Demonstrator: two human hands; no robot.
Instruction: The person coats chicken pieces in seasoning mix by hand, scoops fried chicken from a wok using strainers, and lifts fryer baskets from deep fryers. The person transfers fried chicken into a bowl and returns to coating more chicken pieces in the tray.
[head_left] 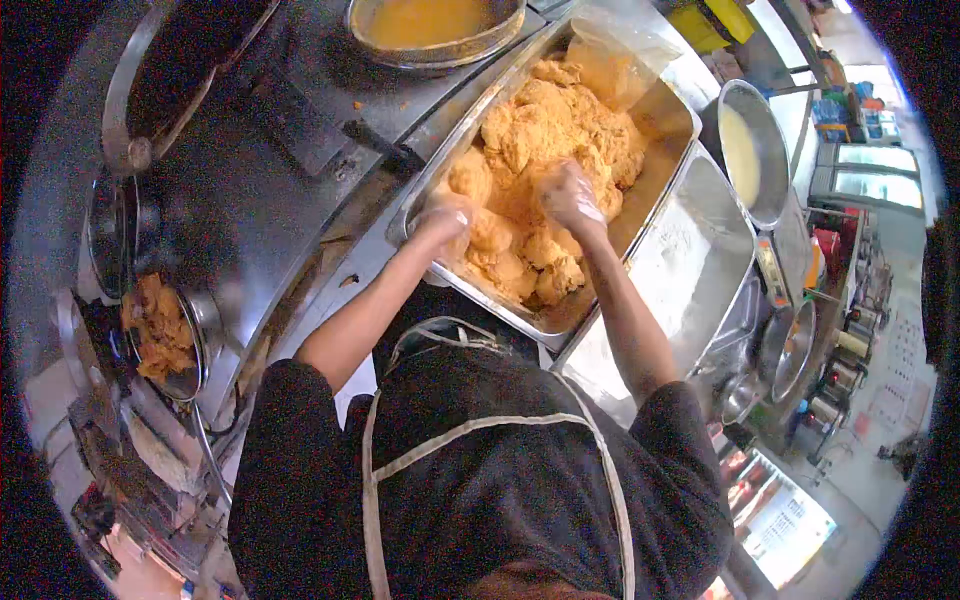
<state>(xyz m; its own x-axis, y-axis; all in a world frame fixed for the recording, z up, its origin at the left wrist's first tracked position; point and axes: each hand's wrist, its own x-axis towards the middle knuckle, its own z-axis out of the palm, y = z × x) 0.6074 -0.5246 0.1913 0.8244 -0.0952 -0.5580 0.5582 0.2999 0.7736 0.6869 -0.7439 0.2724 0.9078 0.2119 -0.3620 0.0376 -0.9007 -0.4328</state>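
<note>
A deep metal pan (676,128) holds a heap of raw-looking chicken pieces (540,115) thickly coated in orange breading flour. My left hand (447,217) is inside the pan's left side, fingers curled and dusted with flour, against a rounded coated piece (488,230). Farther right, my right hand (572,195) presses into the middle of the heap with its fingers bent down. Flour and chicken hide the fingertips of both hands, so what they grip does not show clearly.
A flour-dusted metal tray (690,245) adjoins the pan on the right. Beyond it is a bowl of pale liquid (742,160). A basin of orange liquid (430,22) stands at the top. On the left, browned pieces (158,328) fill a round container beside the steel counter (250,190).
</note>
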